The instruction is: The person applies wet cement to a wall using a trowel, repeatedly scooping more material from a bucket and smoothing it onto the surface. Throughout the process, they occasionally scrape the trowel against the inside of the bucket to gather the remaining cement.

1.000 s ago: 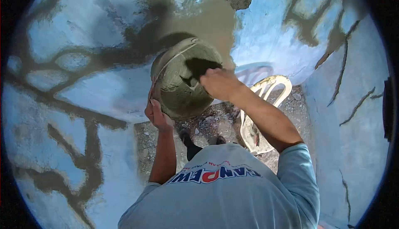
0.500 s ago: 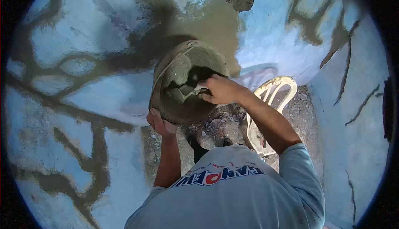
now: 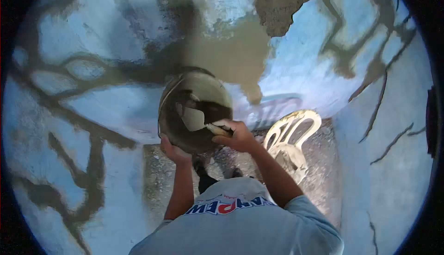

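Observation:
My left hand (image 3: 175, 152) is closed on the lower left edge of a round, mortar-stained bucket (image 3: 210, 85), which is tilted so its mouth faces me. In my right hand (image 3: 237, 137) is a trowel (image 3: 193, 119), gripped by its handle at the right side of the bucket mouth. The pale flat blade points left, over the bucket's dark inside. Shadow hides much of what lies in the bucket.
Ahead stands a blue wall (image 3: 314, 65) with filled grey cracks and a wet mortar patch (image 3: 233, 51). A dirty white plastic chair (image 3: 307, 118) stands to the right on rubble-strewn ground (image 3: 319, 158). Another cracked wall (image 3: 397, 116) rises at right.
The bucket has shifted down and left in view, its mouth turned more toward me. The trowel has come up from the mortar, and its blade now shows flat. Both hands keep their grip.

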